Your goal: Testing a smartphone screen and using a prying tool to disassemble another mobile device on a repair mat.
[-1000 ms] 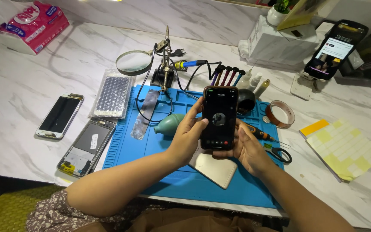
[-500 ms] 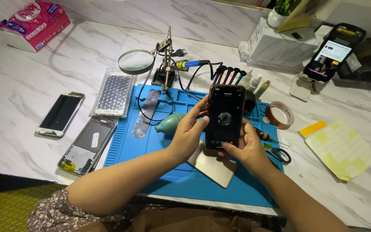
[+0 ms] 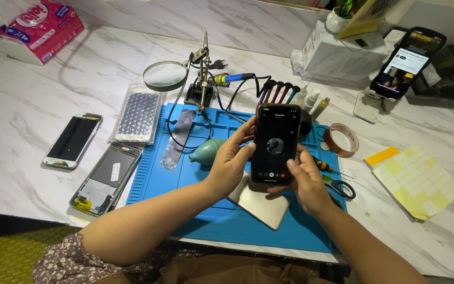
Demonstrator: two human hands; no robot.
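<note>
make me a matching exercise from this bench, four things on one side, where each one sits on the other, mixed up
Things:
1. dark phone
2. magnifying glass
3. tape roll
4. pink tissue pack

Places:
A. far left corner of the marble table
B. right edge of the blue mat
C. held upright between the left hand and the right hand
D. on the stand just behind the mat

Pairs: 1-C, 2-D, 3-B, 4-A
</note>
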